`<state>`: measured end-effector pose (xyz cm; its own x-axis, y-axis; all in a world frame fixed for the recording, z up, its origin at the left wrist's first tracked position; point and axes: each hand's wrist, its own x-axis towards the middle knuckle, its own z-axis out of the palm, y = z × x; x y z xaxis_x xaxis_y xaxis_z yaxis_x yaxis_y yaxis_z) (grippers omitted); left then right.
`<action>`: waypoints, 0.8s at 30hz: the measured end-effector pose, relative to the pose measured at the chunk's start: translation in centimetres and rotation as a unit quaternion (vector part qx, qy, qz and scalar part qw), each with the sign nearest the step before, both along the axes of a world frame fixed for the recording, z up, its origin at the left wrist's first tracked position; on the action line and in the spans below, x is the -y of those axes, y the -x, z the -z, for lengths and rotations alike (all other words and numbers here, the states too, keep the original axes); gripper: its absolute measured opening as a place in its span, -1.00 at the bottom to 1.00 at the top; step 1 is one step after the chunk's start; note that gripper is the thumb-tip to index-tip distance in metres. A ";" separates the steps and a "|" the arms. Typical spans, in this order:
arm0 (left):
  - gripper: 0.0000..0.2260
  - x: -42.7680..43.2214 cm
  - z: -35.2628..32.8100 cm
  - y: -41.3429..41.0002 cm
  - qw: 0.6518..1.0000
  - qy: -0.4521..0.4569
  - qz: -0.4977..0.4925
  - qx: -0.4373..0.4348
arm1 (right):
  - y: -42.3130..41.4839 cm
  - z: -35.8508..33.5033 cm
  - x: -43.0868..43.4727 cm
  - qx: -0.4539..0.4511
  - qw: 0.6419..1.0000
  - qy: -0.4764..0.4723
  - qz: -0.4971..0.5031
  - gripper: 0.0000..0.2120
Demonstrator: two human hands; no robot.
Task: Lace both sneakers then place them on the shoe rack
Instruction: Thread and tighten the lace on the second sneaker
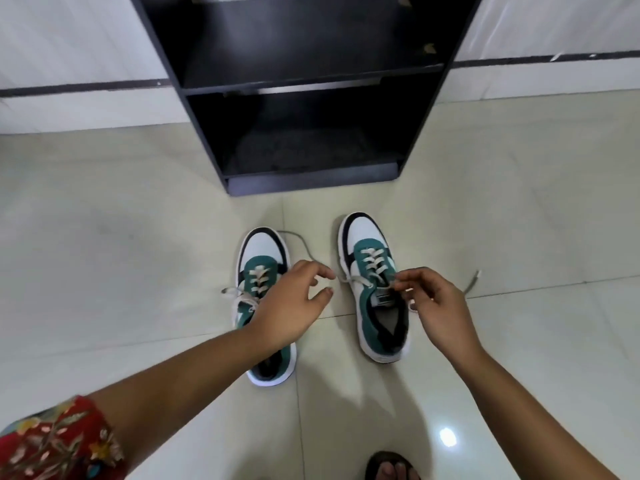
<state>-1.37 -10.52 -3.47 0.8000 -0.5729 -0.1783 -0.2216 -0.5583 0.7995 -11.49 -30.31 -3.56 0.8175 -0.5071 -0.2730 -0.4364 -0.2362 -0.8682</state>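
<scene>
Two green, white and black sneakers stand side by side on the tiled floor, toes toward the rack. Over the left sneaker [260, 258] hovers my left hand [294, 303], fingers spread and holding nothing; it hides the shoe's middle. Its lace ends trail loose to both sides. My right hand [433, 299] pinches the cream lace [349, 279] of the right sneaker [367, 251] at the top eyelets. That lace's other end [471, 281] lies on the floor to the right. The black shoe rack [311, 183] stands just beyond the shoes, shelves bare.
A white wall with a dark stripe runs behind the rack on both sides. My foot in a dark sandal [391, 467] shows at the bottom edge. A red patterned sleeve [55, 441] covers my left upper arm. Pale floor tiles spread left and right of the shoes.
</scene>
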 end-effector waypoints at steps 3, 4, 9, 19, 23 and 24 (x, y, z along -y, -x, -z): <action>-0.71 2.1 0.5 -1.0 0.992 -0.068 0.085 0.066 | 0.1 0.9 1.6 -0.053 0.997 0.054 -0.032 -0.73; -0.68 2.7 0.9 -1.3 0.988 -0.086 0.100 0.075 | 0.1 1.3 1.8 -0.063 0.995 0.066 -0.043 -0.75; -0.84 4.5 3.5 -1.9 0.986 -0.095 0.123 0.059 | -0.3 2.7 1.5 -0.066 0.987 0.128 -0.073 -0.82; -0.82 5.5 2.6 -0.9 0.992 -0.079 0.097 -0.033 | 0.3 3.1 0.7 -0.030 0.987 0.152 -0.034 -0.94; -0.94 5.8 2.9 -0.3 0.996 -0.040 0.077 -0.006 | -0.2 3.2 1.3 -0.011 0.992 0.115 -0.053 -0.93; -0.92 5.7 2.6 -0.2 0.998 -0.019 0.060 -0.021 | -0.2 2.9 1.5 -0.013 0.995 0.088 -0.045 -0.94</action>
